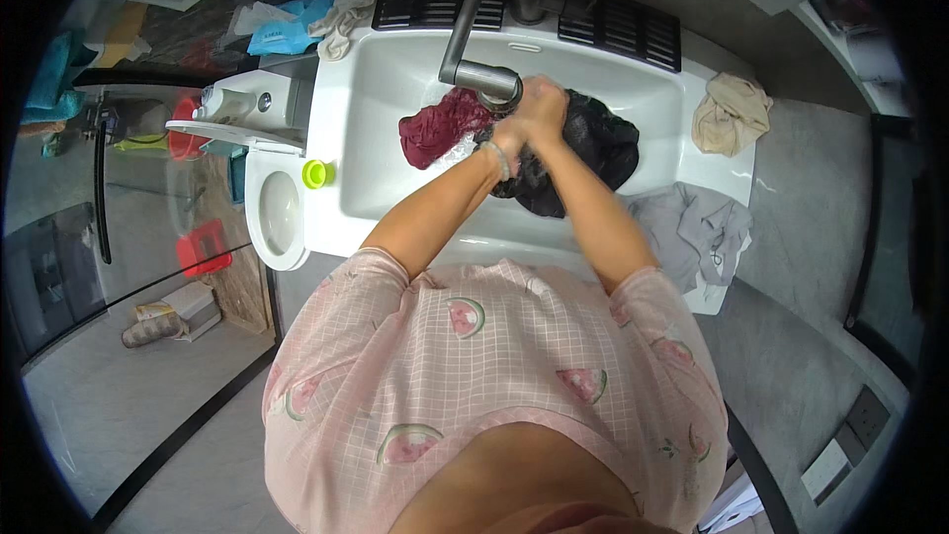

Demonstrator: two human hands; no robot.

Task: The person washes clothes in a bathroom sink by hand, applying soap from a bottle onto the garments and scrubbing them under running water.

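Observation:
Just under the spout of the grey faucet (484,79), my two hands meet over the white sink (381,69). My left hand (508,136), with a band on its wrist, is closed and partly behind the spout. Against it, my right hand (545,111) is closed too. Both are blurred, and whatever they grip is hidden. A wet black garment (598,143) lies bunched beneath and to the right of them. To their left is a crumpled dark red garment (435,129), with whitish water or suds beside it.
A beige cloth (732,114) and a grey garment (692,232) lie on the sink's right edge. At left stand a green cup (317,174) and a toilet (279,213) with its lid raised. Behind the basin are black slatted racks (425,2) and a blue packet (292,28).

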